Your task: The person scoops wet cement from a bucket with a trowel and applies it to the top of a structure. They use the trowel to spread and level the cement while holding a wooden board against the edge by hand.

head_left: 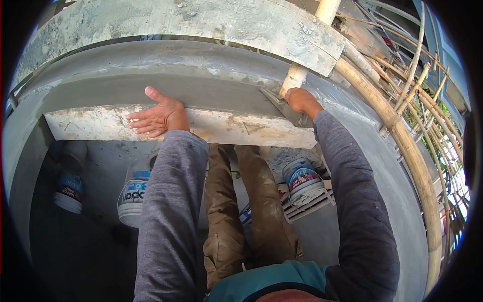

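My left hand [160, 115] lies spread against a pale, cement-stained wooden board [226, 126], its thumb pointing up over the board's upper edge. A nail sticks out of the board to the right of that hand. My right hand [303, 103] is closed around a trowel [283, 106], its handle hidden in the fist. The trowel's blade rests near the right end of the board, at the edge of the smooth grey cement ledge [201, 93] behind it. Its contact with the cement is hard to make out.
A rough plank [241, 20] curves across the top, beside an upright bamboo pole [294, 78]. Bamboo scaffolding [402, 136] stands at the right. Below are a paint bucket [133, 196], another bucket [303, 181] on slats and a third [69, 191] in shadow at the left.
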Available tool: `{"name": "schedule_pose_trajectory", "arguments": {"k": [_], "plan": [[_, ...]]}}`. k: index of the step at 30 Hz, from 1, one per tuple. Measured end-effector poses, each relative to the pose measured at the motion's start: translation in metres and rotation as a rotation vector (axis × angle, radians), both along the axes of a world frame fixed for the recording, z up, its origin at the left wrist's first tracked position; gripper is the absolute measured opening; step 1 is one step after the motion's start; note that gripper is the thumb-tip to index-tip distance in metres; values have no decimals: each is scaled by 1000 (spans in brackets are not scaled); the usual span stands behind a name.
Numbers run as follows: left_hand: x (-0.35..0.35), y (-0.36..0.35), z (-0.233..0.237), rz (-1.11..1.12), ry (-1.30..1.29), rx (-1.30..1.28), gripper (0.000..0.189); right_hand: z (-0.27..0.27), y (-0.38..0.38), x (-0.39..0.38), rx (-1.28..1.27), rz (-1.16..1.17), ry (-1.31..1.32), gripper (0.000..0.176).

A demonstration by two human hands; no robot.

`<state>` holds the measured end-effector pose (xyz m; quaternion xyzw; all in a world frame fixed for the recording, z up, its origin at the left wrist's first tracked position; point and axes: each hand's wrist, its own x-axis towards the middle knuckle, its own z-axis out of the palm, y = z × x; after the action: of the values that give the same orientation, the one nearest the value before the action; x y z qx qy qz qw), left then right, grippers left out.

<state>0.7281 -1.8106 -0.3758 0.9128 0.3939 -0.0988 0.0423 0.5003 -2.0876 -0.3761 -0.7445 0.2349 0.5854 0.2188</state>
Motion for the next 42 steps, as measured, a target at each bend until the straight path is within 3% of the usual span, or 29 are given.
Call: {"name": "schedule_pose_trajectory", "arguments": {"k": [2,3,7,9,13,21,23,24,26,30,33,36,42], "plan": [[1,-3,-1,-7,-28,-10,115,-19,-4,-8,137,274,-1,43],[1,-3,-1,-6,-21,-9,115,-21,0,0,134,275,-11,43],[3,-4,5,-3,5,-15,115,-18,47,62,154,-73,-244,43],[2,-4,7,-7,3,-20,116,-4,64,104,227,-282,-238,38],[2,-4,0,4,-22,-2,116,-22,91,130,208,-236,-257,38],[4,-3,0,-10,-11,-13,113,-27,-8,-6,107,0,-311,42],[0,0,-1,-14,5,-2,113,4,-21,8,89,73,-38,40],[0,0,-3,-16,0,0,111,6,-16,18,93,75,-38,40],[-1,1,-3,-24,-7,9,110,1,17,54,233,-214,-282,40],[2,-4,-1,-17,-12,9,106,-42,98,150,315,-328,-487,38],[4,-4,0,-8,7,16,106,-52,114,175,318,-297,-375,38],[0,-2,0,3,22,17,107,-53,73,131,374,-216,-360,38],[3,-4,3,-2,34,3,106,-22,-23,-14,150,-131,-157,43]]}}
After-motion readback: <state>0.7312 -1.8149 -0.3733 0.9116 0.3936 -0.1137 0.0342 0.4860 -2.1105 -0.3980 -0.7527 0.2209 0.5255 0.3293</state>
